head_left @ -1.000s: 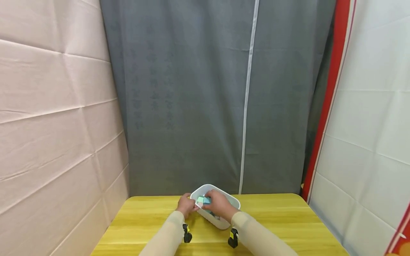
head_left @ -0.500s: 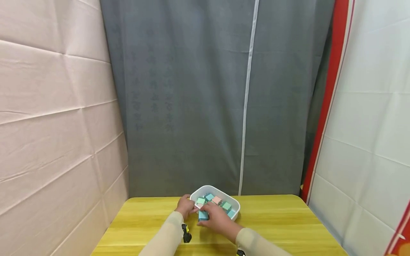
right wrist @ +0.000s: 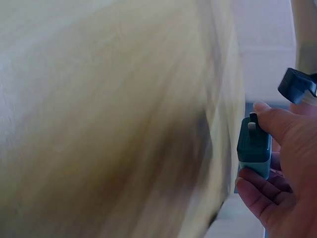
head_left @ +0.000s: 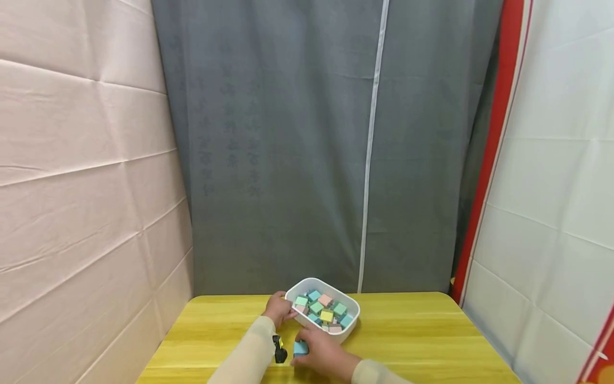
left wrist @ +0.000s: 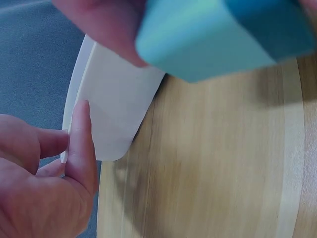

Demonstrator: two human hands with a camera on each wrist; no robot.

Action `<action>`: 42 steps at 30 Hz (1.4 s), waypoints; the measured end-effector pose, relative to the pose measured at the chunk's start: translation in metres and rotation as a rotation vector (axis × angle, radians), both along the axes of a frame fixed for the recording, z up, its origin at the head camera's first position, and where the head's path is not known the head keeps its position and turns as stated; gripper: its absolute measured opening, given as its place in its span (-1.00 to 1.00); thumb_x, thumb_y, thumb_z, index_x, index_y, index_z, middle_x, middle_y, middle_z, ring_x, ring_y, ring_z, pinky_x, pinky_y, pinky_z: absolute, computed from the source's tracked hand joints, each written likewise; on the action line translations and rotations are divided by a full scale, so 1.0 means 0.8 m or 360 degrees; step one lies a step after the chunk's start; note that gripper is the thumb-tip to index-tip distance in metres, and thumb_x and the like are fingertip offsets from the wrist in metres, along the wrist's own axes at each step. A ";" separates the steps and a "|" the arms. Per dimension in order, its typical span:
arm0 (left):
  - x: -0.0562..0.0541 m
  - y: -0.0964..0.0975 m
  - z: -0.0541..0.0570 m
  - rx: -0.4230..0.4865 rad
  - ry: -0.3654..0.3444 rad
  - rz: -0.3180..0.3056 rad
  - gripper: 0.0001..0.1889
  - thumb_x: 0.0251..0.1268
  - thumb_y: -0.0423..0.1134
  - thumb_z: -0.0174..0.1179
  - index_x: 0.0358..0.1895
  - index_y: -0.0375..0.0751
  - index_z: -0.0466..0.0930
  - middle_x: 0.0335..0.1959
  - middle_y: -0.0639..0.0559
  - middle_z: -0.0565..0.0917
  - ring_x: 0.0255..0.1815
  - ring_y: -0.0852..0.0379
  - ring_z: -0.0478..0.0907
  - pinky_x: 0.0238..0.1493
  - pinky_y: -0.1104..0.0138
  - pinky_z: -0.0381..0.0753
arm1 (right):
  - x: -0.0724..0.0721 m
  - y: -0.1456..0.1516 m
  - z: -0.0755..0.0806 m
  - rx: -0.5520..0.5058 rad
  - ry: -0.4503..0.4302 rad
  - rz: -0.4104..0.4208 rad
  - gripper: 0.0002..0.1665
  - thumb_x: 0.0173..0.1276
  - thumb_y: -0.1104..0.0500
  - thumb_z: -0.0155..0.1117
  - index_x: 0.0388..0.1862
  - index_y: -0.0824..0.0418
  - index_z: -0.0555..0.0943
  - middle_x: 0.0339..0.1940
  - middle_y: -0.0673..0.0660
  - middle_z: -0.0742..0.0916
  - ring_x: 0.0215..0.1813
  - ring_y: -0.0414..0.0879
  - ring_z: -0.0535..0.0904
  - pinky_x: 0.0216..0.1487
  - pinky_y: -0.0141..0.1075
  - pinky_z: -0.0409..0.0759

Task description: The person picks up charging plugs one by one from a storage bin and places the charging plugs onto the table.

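Between the thumb and fingers of my right hand (head_left: 327, 356) is a blue plug charger (head_left: 300, 348), held over the table in front of the bin. The right wrist view shows metal prongs on the dark teal face of this charger (right wrist: 254, 146). My left hand (head_left: 277, 308) pinches the left end of the white plastic bin (head_left: 338, 293). In the left wrist view, that hand's thumb and fingers (left wrist: 85, 144) sit on either side of the rim. Several similar small blocks lie in the bin, including a yellow one (head_left: 326, 316), a pink one (head_left: 324, 300) and green ones.
The bin stands near the back of a yellow wood-grain table (head_left: 408, 330). A grey curtain (head_left: 278, 160) hangs behind it, with pale cloth (head_left: 86, 186) at the left and white cloth (head_left: 547, 213) at the right. Each wrist carries a small black camera (head_left: 280, 352).
My right hand has come out of the bin with the blue charger and moved toward the front, over the table. The bin's contents are now uncovered. My left hand keeps its place.
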State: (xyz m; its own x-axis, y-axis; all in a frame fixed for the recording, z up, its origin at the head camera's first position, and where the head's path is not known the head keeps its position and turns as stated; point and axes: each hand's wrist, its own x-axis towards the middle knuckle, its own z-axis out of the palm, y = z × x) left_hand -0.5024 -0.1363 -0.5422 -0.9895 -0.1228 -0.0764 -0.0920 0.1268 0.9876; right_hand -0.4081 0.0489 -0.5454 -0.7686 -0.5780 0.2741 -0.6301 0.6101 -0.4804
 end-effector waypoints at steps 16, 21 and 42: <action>0.003 0.002 -0.001 -0.0008 0.0022 -0.0016 -0.41 0.51 -0.58 0.08 0.57 -0.55 0.30 0.07 -0.47 0.65 -0.28 0.03 0.80 -0.06 0.22 0.88 | 0.005 -0.023 -0.037 -0.0215 -0.0282 0.0068 -0.62 0.22 -0.04 0.77 -0.27 0.00 0.67 -0.35 -0.25 0.60 -0.29 -0.37 0.48 -0.21 -0.45 0.55; -0.002 0.001 -0.004 -0.0032 0.0037 -0.0007 -0.41 0.48 -0.60 0.10 0.55 -0.59 0.31 0.06 -0.46 0.65 -0.30 0.06 0.78 -0.16 0.26 0.89 | 0.008 -0.031 -0.046 -0.0280 -0.0334 0.0084 -0.60 0.16 -0.01 0.80 -0.34 -0.01 0.65 -0.41 -0.23 0.59 -0.35 -0.36 0.46 -0.29 -0.46 0.51; -0.004 0.001 -0.001 -0.0042 0.0019 0.0001 -0.39 0.51 -0.57 0.13 0.58 -0.55 0.30 0.05 -0.45 0.65 -0.31 0.06 0.79 -0.13 0.23 0.89 | 0.009 -0.053 -0.056 -0.0350 -0.0705 -0.0019 -0.67 0.18 0.04 0.81 -0.25 -0.09 0.74 -0.30 -0.07 0.62 -0.26 -0.21 0.53 -0.21 -0.35 0.55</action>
State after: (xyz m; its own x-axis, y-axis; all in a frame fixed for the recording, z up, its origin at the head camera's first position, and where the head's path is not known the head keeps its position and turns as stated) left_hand -0.5054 -0.1358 -0.5431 -0.9902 -0.1252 -0.0612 -0.0802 0.1526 0.9850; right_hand -0.4011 0.0064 -0.5906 -0.8452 -0.5334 0.0341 -0.3296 0.4700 -0.8188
